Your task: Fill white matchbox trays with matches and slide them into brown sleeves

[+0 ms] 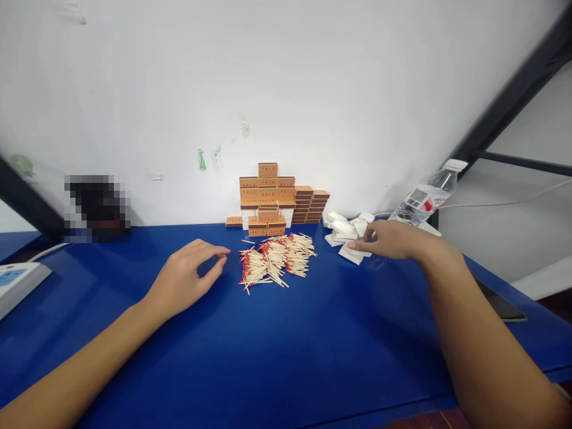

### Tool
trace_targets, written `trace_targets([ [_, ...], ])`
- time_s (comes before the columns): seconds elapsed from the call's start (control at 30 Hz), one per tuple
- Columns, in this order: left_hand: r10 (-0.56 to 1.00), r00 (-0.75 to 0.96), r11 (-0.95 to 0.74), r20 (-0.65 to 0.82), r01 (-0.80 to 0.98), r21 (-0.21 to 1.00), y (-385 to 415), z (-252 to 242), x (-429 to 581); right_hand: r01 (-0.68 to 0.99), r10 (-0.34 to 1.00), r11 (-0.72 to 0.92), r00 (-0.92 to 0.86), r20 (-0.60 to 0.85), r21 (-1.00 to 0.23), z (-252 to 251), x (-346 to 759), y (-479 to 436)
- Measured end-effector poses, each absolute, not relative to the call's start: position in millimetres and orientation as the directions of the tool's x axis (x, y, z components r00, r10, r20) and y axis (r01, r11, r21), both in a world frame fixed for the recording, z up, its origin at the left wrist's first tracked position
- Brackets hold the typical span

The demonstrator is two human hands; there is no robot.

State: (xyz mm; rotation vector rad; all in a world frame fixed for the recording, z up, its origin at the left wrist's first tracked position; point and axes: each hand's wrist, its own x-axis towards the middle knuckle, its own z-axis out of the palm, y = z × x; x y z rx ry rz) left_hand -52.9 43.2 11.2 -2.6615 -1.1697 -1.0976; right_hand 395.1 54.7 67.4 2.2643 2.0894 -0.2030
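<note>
On the blue table, red-headed matches (277, 257) lie in loose heaps. Just left of them hovers my left hand (190, 277), thumb and fingertips apart, with nothing seen between them. Over at the right, white matchbox trays (343, 227) are jumbled in a small pile. My right hand (391, 238) reaches over the pile's right side, its thumb tip over the front white tray (354, 255). Thumb and forefinger look apart; the other fingers are partly hidden behind the hand. Orange-brown matchboxes (267, 195) are stacked behind the matches against the wall.
More matchboxes (310, 205) form side stacks by the wall. A clear plastic bottle (424, 196) leans beyond my right hand. A dark phone-like slab (500, 302) lies near the right edge. At far left is a white power strip (22, 285), with a blurred dark object (97, 208) behind.
</note>
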Motion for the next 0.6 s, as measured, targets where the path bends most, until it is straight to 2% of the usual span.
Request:
trace_targets([
  [0.07,0.63,0.48,-0.727,0.61,0.642,0.246,40,10,-50,0.997,0.985,-0.075,0.074,-0.159,-0.005,63,392,56],
  [0.2,0.629,0.502,-0.741,0.593,0.617,0.264,39,8,-49,0.998,0.981,-0.059,0.057,-0.184,-0.004,57,386,60],
  [0.37,0.577,0.534,-0.784,0.618,0.576,0.234,34,8,-44,0.996,0.998,-0.064,0.062,-0.024,-0.058,67,376,45],
  [0.43,0.541,0.551,-0.811,0.635,0.542,0.221,27,10,-39,0.992,0.999,0.034,-0.029,0.044,-0.12,72,359,31],
  [0.5,0.507,0.574,-0.841,0.642,0.491,0.226,19,11,-34,0.965,0.979,0.202,-0.192,0.073,-0.17,72,334,15],
  [0.6,0.481,0.626,-0.87,0.614,0.429,0.243,8,13,-26,0.887,0.903,0.429,-0.417,0.106,-0.17,61,286,-6],
])
